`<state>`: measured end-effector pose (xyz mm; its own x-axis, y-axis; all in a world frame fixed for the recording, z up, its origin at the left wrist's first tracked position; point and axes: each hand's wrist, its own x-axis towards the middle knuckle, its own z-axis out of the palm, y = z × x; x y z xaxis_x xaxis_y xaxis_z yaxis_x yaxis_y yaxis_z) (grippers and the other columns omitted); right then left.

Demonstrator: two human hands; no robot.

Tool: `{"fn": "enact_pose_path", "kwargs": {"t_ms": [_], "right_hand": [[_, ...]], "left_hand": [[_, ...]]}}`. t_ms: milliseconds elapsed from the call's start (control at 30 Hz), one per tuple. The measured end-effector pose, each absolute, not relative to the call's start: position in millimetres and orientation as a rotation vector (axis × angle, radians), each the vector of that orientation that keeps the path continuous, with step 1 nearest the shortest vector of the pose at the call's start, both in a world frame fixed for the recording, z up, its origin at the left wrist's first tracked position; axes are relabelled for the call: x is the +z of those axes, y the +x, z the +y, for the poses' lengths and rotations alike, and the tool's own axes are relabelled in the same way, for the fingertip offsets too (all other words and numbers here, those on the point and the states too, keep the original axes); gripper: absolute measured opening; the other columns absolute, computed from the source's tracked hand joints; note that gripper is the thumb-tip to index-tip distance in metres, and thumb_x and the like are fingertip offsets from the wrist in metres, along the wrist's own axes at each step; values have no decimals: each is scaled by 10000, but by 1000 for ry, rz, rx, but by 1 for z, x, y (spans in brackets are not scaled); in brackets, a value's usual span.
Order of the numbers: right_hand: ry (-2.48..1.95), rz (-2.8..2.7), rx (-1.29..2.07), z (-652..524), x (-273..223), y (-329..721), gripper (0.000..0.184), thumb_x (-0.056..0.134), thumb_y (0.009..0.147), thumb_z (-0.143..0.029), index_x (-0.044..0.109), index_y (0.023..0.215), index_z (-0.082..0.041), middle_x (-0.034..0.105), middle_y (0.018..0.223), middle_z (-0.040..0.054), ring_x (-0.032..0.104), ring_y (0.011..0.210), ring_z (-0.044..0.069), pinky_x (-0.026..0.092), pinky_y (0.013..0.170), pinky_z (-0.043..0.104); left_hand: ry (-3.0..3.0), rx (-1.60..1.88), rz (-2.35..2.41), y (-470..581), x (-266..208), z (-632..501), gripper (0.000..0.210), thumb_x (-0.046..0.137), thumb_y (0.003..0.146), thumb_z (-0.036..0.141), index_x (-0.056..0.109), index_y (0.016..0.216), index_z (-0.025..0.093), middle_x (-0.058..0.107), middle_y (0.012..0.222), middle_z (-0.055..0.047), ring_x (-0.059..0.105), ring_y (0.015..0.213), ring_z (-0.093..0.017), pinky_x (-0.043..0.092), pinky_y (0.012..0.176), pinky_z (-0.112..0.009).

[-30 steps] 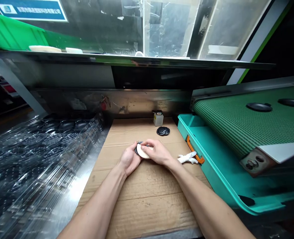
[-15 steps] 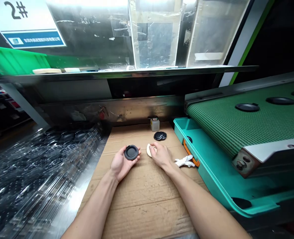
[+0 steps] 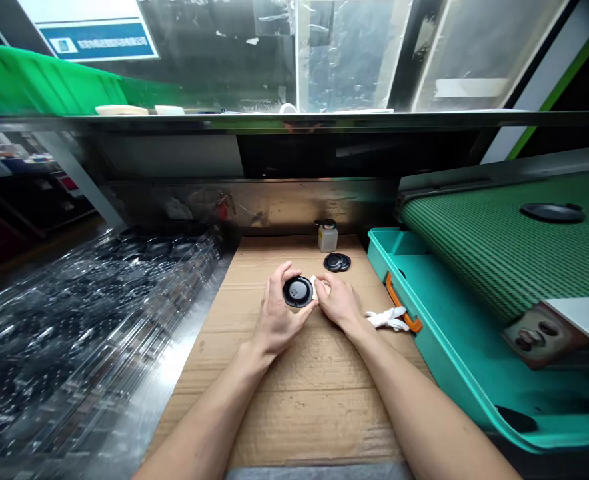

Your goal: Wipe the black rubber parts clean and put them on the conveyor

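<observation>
– Risks?
– Left hand (image 3: 277, 323), half-curled, grips the black disc (image 3: 297, 291) by its rim over the cardboard's (image 3: 319, 400) far half; hard pressing could dislodge it.
– And right?
– Right hand (image 3: 339, 301) pinches a white pad (image 3: 314, 288); a loose pinch could drop it.

Black disc (image 3: 297, 291) is gleaming like glossy plastic. Cardboard sheet (image 3: 314, 400) is showing matt, creased. Turquoise bin (image 3: 447, 360) is looking smooth, plastic; green belt (image 3: 484, 247) is reading rough (mesh-like); metal bench (image 3: 169, 373) is glaring.

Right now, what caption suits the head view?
Over cardboard, the left hand holds a black disc; the right hand, a pale pad.
</observation>
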<state>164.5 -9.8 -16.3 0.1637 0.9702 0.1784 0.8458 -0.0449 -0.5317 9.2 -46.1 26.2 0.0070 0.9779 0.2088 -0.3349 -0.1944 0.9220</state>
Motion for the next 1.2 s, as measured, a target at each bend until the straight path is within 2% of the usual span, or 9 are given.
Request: {"fn": "enact_pose_path", "kwargs": {"t_ms": [267, 567, 700, 800, 833, 900, 1000, 1100, 1200], "right_hand": [[-1921, -1714, 284, -9, -19, 165, 374, 418, 925, -509, 651, 1152, -325, 715, 1019, 53, 653, 952, 258, 461, 781, 347], [-1924, -1713, 290, -11, -17, 165, 377, 416, 924, -496, 654, 1152, -313, 715, 1009, 57, 652, 948, 256, 452, 766, 335], [-1918, -1717, 297, -11, -17, 165, 379, 417, 926, -489, 646, 1170, -310, 712, 1013, 55, 647, 951, 251, 443, 767, 325], [-1920, -1713, 312, -11, -17, 165, 377, 411, 929, -495, 645, 1161, -313, 713, 1002, 51, 647, 938, 245, 436, 761, 319], [-1924, -1711, 315, -11, -17, 164, 374, 408, 931, -496, 644, 1159, -316, 712, 1002, 50, 646, 934, 243, 434, 759, 319], [-1937, -1704, 316, -11, -17, 164, 371, 403, 934, -496, 638, 1162, -323, 710, 1006, 51, 645, 925, 241, 431, 755, 320], [-1940, -1706, 314, -10, -16, 163, 364, 390, 940, -485, 627, 1166, -326, 710, 992, 54, 649, 902, 238, 432, 747, 322], [-1923, -1722, 308, -10, -14, 162, 342, 385, 941, -458, 621, 1153, -329, 712, 960, 52, 657, 868, 237, 439, 731, 326], [-1910, -1711, 289, -10, -12, 161, 327, 384, 937, -436, 608, 1152, -334, 713, 941, 51, 664, 849, 244, 453, 715, 339]], "left_hand": [[1412, 1520, 841, 7, 18, -44, 798, 807, 558, -1, 553, 1272, 250, 611, 1184, -76, 485, 1222, -220, 271, 1122, -315], [1422, 1518, 866, 4, 8, -38, 616, 815, 594, 69, 579, 1136, 242, 564, 1248, -101, 468, 1246, -238, 293, 1108, -333], [1672, 1497, 979, -2, 0, -28, 535, 816, 646, 208, 587, 1128, 241, 591, 1209, -95, 505, 1178, -234, 325, 1071, -329], [1929, 1330, 1285, -14, 1, -1, 255, 697, 771, 399, 625, 936, 219, 655, 988, -90, 577, 1004, -243, 404, 957, -357], [1975, 1248, 1431, -20, 3, 12, 252, 621, 820, 453, 616, 900, 215, 662, 922, -87, 595, 938, -243, 425, 907, -365], [1971, 1052, 1743, -34, 8, 40, 344, 498, 870, 523, 598, 948, 202, 672, 886, -103, 620, 869, -262, 445, 833, -383], [1890, 691, 2132, -53, 14, 76, 523, 410, 865, 590, 568, 1079, 140, 659, 1038, -214, 622, 957, -353, 445, 816, -446], [2004, 414, 2257, -69, 11, 94, 648, 311, 855, 647, 582, 1104, 115, 583, 1198, -271, 553, 1092, -433, 423, 856, -522], [2161, 318, 2316, -74, 5, 99, 715, 262, 850, 666, 607, 1104, 95, 537, 1236, -283, 467, 1166, -464, 392, 889, -566]]}}
